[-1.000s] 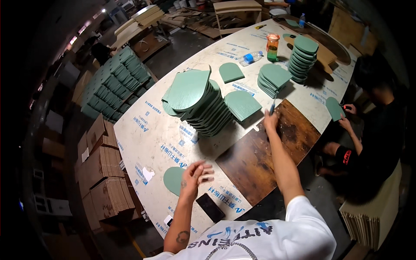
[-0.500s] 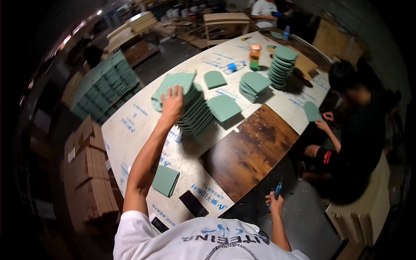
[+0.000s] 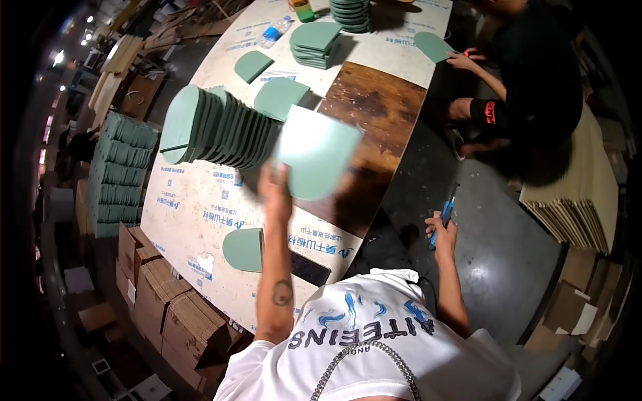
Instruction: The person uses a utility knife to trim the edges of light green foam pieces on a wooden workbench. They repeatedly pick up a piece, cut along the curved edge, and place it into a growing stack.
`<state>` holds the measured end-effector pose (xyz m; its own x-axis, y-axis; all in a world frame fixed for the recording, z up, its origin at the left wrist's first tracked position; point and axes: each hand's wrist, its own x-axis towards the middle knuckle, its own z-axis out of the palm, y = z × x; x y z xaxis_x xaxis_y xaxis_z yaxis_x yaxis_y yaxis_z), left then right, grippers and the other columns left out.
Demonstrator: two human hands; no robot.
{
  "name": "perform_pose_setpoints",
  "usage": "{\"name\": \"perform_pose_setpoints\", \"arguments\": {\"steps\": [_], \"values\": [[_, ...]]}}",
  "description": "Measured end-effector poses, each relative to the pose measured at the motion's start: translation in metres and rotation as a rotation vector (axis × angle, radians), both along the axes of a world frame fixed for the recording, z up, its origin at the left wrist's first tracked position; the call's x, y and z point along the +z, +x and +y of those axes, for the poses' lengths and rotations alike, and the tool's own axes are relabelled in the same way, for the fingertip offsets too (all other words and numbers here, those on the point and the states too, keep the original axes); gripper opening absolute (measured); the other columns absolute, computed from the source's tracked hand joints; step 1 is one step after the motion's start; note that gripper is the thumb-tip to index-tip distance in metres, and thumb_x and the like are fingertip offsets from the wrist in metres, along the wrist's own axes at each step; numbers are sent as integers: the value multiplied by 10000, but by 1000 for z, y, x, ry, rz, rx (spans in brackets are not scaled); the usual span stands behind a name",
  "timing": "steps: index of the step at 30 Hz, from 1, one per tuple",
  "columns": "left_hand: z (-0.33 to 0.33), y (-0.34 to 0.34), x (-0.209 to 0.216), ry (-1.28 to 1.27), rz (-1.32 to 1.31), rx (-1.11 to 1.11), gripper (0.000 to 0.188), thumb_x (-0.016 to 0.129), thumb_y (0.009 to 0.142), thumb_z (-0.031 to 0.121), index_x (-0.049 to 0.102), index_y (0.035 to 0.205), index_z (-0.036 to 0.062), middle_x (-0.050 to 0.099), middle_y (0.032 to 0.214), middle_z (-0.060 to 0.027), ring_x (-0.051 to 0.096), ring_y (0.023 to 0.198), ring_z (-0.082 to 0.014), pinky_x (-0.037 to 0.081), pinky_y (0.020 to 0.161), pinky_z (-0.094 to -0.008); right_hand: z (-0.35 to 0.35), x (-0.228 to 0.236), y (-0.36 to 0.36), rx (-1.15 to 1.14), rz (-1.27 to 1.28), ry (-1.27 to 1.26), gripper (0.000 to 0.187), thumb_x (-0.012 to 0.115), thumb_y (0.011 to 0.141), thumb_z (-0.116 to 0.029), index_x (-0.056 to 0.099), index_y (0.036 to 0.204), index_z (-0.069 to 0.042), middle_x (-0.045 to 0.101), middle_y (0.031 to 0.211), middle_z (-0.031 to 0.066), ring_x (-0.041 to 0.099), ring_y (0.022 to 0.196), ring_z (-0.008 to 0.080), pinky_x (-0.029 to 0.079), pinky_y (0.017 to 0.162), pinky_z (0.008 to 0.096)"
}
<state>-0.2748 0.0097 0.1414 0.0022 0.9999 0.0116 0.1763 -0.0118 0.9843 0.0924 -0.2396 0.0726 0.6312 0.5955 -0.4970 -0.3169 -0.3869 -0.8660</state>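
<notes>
My left hand grips a green panel by its near left edge and holds it up over the table. The panel has one rounded end and glares in the light. Just left of it stands a tall, leaning stack of similar green panels. Down at my right side, beyond the table edge, my right hand is closed round a blue utility knife, its thin tip pointing up and away. A few green panels lie by my left forearm, beside a dark phone.
Further back are a short panel pile, another stack, a water bottle and a brown board. A co-worker sits at right holding a green panel. Cardboard lines the left side.
My left hand has taken a green panel off the tall stack and brought it right and nearer to me. My right hand still holds the knife. The view has turned.
</notes>
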Motion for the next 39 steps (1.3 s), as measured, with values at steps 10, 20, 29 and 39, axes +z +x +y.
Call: {"name": "perform_pose_setpoints", "arguments": {"steps": [10, 20, 29, 39], "values": [[-65, 96, -133, 91, 638, 4, 375, 610, 999, 201, 635, 1308, -9, 550, 1297, -260, 544, 1155, -416, 437, 1015, -474, 23, 1, -3, 123, 45, -38, 289, 632, 1040, -244, 614, 1196, -1, 732, 900, 104, 639, 641, 137, 493, 562, 278], [-82, 143, -147, 269, 905, -99, 623, 564, 1000, 311, 430, 1511, -18, 402, 1555, -274, 355, 1432, -458, 247, 1180, -602, 56, 40, -6, 740, -274, -333, 482, 556, 1035, -193, 445, 1445, 33, 690, 848, 169, 682, 580, 226, 556, 528, 362], [-86, 150, -144, 301, 919, -75, 595, 525, 1013, 296, 426, 1504, -24, 402, 1551, -266, 353, 1435, -450, 241, 1190, -591, 101, 94, -17, 1114, -367, -560, 291, 488, 1018, -137, 508, 1188, 98, 684, 779, 248, 707, 581, 318, 573, 576, 434], [-85, 149, -145, 275, 934, -77, 602, 513, 1019, 303, 412, 1512, -27, 396, 1545, -260, 349, 1433, -439, 237, 1192, -586, 114, 105, -17, 1225, -335, -687, 262, 479, 1033, -150, 512, 1100, 101, 687, 758, 255, 708, 585, 340, 570, 614, 449]]}}
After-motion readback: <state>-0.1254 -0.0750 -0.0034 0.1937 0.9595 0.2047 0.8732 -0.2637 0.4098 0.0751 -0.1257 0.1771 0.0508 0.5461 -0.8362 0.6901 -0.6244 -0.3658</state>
